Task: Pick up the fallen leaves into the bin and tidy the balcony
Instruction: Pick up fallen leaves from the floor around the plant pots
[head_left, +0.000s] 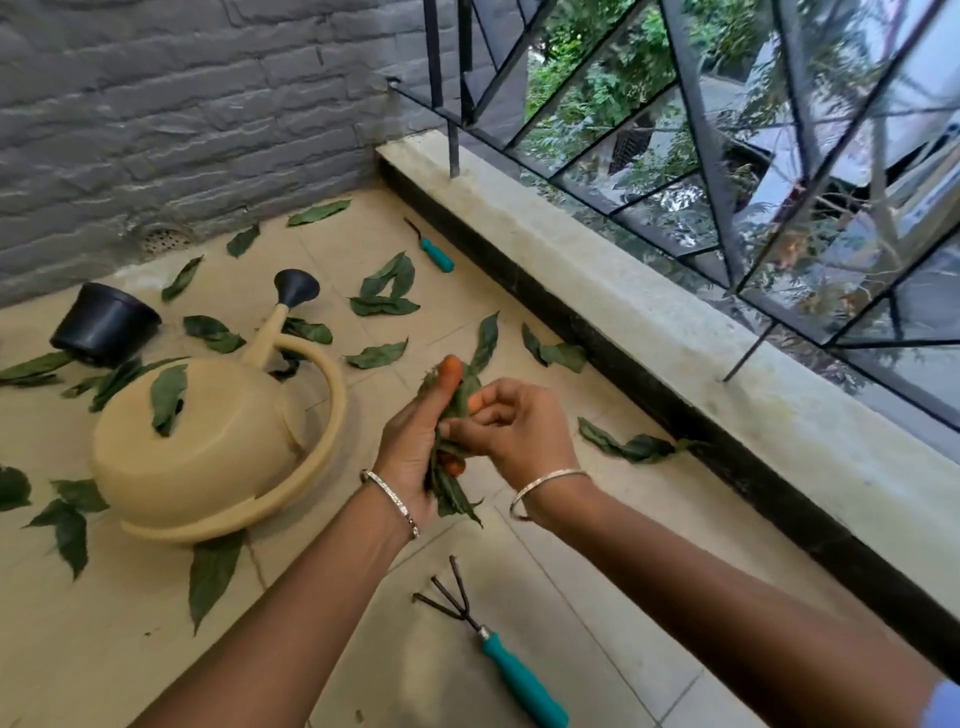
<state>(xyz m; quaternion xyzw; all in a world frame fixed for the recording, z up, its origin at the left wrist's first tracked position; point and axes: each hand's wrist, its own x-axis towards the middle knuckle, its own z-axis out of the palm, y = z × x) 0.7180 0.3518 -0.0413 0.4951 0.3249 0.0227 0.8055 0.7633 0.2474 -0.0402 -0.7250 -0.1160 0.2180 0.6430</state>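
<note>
My left hand (415, 441) grips a bunch of green leaves (454, 491) held upright above the tiled balcony floor. My right hand (511, 423) is curled against the same bunch from the right, its fingertips pinching the leaves. Several loose leaves lie scattered on the floor: a cluster (387, 291) near the back, one (626, 446) by the ledge on the right, one (210, 574) at the front left. One leaf (167, 397) lies on top of the watering can. No bin is in view.
A beige watering can (208, 457) lies on the floor at left, a black pot (104, 323) tipped over behind it. A teal-handled hand rake (498, 657) lies near the front, another teal-handled tool (434, 252) by the concrete ledge (649, 332). Black railing (701, 130) stands on the ledge; grey brick wall (182, 104) behind.
</note>
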